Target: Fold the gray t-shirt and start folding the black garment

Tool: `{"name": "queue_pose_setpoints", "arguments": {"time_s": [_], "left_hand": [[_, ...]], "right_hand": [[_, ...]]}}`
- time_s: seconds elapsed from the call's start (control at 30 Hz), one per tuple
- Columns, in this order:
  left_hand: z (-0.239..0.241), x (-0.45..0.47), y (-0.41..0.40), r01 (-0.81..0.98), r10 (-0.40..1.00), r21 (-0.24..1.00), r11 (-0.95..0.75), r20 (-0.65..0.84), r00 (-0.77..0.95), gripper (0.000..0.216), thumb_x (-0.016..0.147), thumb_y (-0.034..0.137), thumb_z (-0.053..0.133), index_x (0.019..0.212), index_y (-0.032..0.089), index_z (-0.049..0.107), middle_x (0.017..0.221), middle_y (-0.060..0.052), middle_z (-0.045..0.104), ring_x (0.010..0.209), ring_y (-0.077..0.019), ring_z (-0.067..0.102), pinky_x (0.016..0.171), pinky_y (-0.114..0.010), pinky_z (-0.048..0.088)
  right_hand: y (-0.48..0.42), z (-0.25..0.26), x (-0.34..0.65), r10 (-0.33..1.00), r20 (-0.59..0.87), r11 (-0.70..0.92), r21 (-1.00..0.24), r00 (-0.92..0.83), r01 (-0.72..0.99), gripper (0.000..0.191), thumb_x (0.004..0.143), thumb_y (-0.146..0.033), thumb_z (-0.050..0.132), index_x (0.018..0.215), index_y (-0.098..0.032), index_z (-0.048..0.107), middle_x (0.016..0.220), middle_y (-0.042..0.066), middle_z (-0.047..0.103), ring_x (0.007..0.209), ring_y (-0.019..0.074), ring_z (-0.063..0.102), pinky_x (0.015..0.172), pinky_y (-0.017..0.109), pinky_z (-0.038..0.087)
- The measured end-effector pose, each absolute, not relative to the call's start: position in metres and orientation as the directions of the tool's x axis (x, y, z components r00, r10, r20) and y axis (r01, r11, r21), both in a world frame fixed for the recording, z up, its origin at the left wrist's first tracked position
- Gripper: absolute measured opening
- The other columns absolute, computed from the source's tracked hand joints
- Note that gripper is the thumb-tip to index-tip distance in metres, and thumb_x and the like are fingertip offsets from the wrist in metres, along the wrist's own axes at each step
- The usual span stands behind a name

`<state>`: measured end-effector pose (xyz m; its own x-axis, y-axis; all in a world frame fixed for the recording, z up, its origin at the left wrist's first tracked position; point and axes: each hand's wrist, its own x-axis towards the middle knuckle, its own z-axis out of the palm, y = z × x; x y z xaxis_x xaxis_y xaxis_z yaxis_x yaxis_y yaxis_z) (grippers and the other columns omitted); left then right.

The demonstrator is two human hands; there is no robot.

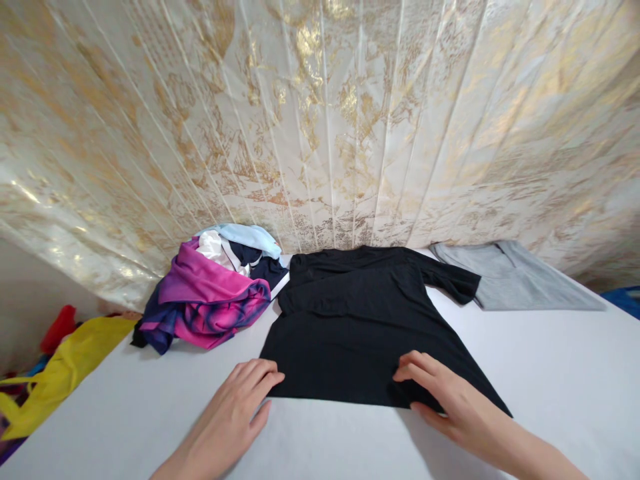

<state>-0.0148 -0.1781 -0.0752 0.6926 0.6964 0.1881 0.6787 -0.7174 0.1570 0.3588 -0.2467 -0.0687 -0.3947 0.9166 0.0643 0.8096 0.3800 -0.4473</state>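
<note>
"Black fabric is seen first; where has it been laid?"

"The black garment [350, 347] is spread on the white bench [560, 380] in the centre of the frame, its hem [345, 397] turned toward the lower edge and its upper part creased."

"How is each grip set?"

"The left hand [235, 403] is placed at the hem's left corner, fingertips rested on the cloth, thumb held apart; nothing is pinched. The right hand [447, 397] is loosely curled over the hem, short of its right corner, with thumb and fingers parted; whether the cloth is pressed there cannot be told."

"How is the cloth best handled?"

"An evener pull would probably be given if both corners were taken. Light tension should be enough, since such thin fabric seems easily stretched, and creases are better smoothed outward with flat fingers."

"And around it?"

"The right sleeve [450, 275] is met by the grey garment [540, 283], so dragging should be avoided there. Left of centre, a clothes pile [215, 287] is heaped just beside."
</note>
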Motion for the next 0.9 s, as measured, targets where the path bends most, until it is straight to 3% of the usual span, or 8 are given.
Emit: {"name": "queue_pose_setpoints", "arguments": {"time_s": [0.2, 0.33, 0.47, 0.53, 0.63, 0.77, 0.9], "left_hand": [[-0.073, 0.011, -0.161, 0.692, 0.695, 0.067, -0.718, 0.098, 0.712, 0.029, 0.079, 0.001, 0.039, 0.089, 0.020, 0.058, 0.088, -0.004, 0.058, 0.081, -0.0207, 0.053, 0.076, -0.034, 0.041], [-0.068, 0.016, -0.174, 0.723, 0.725, 0.056, -0.688, 0.013, 0.689, 0.031, 0.071, -0.002, 0.039, 0.085, 0.020, 0.055, 0.087, -0.004, 0.057, 0.080, -0.0219, 0.052, 0.074, -0.034, 0.039], [-0.068, 0.007, -0.203, 0.717, 0.717, 0.090, -0.691, -0.040, 0.696, 0.036, 0.069, -0.003, 0.039, 0.091, 0.021, 0.055, 0.091, -0.004, 0.058, 0.085, -0.0225, 0.054, 0.078, -0.035, 0.040], [-0.068, 0.003, -0.216, 0.712, 0.710, 0.095, -0.696, -0.056, 0.702, 0.037, 0.070, -0.003, 0.039, 0.092, 0.021, 0.056, 0.092, -0.004, 0.059, 0.086, -0.0225, 0.055, 0.079, -0.035, 0.041], [-0.062, 0.002, -0.229, 0.723, 0.722, 0.104, -0.683, -0.047, 0.690, 0.037, 0.073, -0.001, 0.041, 0.097, 0.022, 0.058, 0.096, -0.004, 0.060, 0.088, -0.0228, 0.056, 0.080, -0.035, 0.042], [-0.047, 0.021, -0.238, 0.648, 0.671, 0.247, -0.721, 0.016, 0.741, 0.031, 0.083, 0.012, 0.049, 0.111, 0.023, 0.058, 0.114, -0.006, 0.060, 0.102, -0.0224, 0.056, 0.089, -0.036, 0.043], [-0.050, 0.057, -0.231, 0.475, 0.514, 0.333, -0.815, 0.035, 0.857, 0.036, 0.094, 0.017, 0.044, 0.128, 0.025, 0.052, 0.136, -0.004, 0.053, 0.125, -0.0193, 0.046, 0.106, -0.038, 0.033]], "right_hand": [[-0.255, -0.088, 0.391, 0.928, 0.115, 0.373, -0.232, -0.355, 0.899, 0.028, 0.077, -0.003, 0.042, 0.086, -0.022, 0.060, 0.086, 0.007, 0.062, 0.080, 0.0218, 0.060, 0.074, 0.035, 0.050], [-0.258, -0.081, 0.387, 0.920, 0.055, 0.391, -0.182, -0.388, 0.902, 0.033, 0.067, 0.003, 0.042, 0.082, -0.022, 0.057, 0.082, 0.004, 0.063, 0.077, 0.0201, 0.060, 0.069, 0.032, 0.048], [-0.283, -0.074, 0.388, 0.910, -0.048, 0.388, -0.249, -0.412, 0.887, 0.037, 0.060, 0.005, 0.042, 0.079, -0.023, 0.057, 0.080, 0.001, 0.064, 0.075, 0.0169, 0.062, 0.068, 0.027, 0.048], [-0.296, -0.073, 0.395, 0.910, -0.040, 0.382, -0.309, -0.414, 0.871, 0.040, 0.061, 0.003, 0.046, 0.088, -0.024, 0.059, 0.089, 0.002, 0.066, 0.082, 0.0170, 0.064, 0.072, 0.026, 0.050], [-0.306, -0.070, 0.412, 0.922, 0.056, 0.375, -0.374, -0.383, 0.848, 0.040, 0.073, -0.007, 0.051, 0.109, -0.024, 0.057, 0.107, 0.007, 0.064, 0.095, 0.0184, 0.064, 0.081, 0.027, 0.052], [-0.299, -0.061, 0.418, 0.936, 0.070, 0.342, -0.416, -0.346, 0.843, 0.024, 0.089, -0.015, 0.042, 0.103, -0.025, 0.058, 0.101, 0.006, 0.064, 0.088, 0.0161, 0.064, 0.076, 0.026, 0.053], [-0.271, -0.062, 0.396, 0.901, 0.110, 0.426, -0.400, -0.419, 0.811, 0.029, 0.093, -0.017, 0.039, 0.112, -0.026, 0.059, 0.117, 0.007, 0.062, 0.107, 0.0174, 0.060, 0.091, 0.032, 0.048]]}}
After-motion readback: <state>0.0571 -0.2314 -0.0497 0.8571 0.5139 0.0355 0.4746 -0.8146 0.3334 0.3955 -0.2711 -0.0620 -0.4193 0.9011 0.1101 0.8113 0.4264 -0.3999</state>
